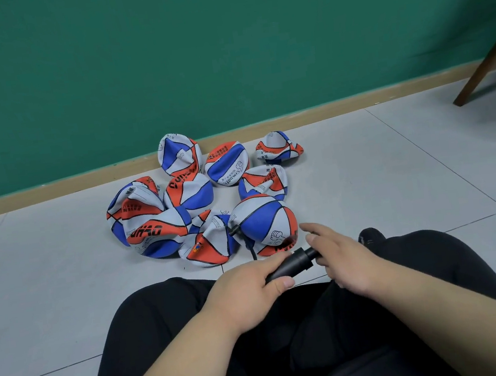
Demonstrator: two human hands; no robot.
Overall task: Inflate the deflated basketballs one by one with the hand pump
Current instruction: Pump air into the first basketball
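Left hand point(247, 285) grips the barrel of the black hand pump point(291, 263) above the lap; right hand point(344, 258) holds its handle end, forefinger stretched out. A thin hose point(249, 246) runs from the pump to the rounder basketball point(264, 222) (red, white and blue), which sits on the tiled floor point(397, 184) touching the crumpled deflated basketballs point(156, 222), near the green wall point(191, 53)

rear middle deflated basketball point(227, 163): "CHILDRE…", upside down | left deflated basketball point(148, 232): bold black letters, unclear
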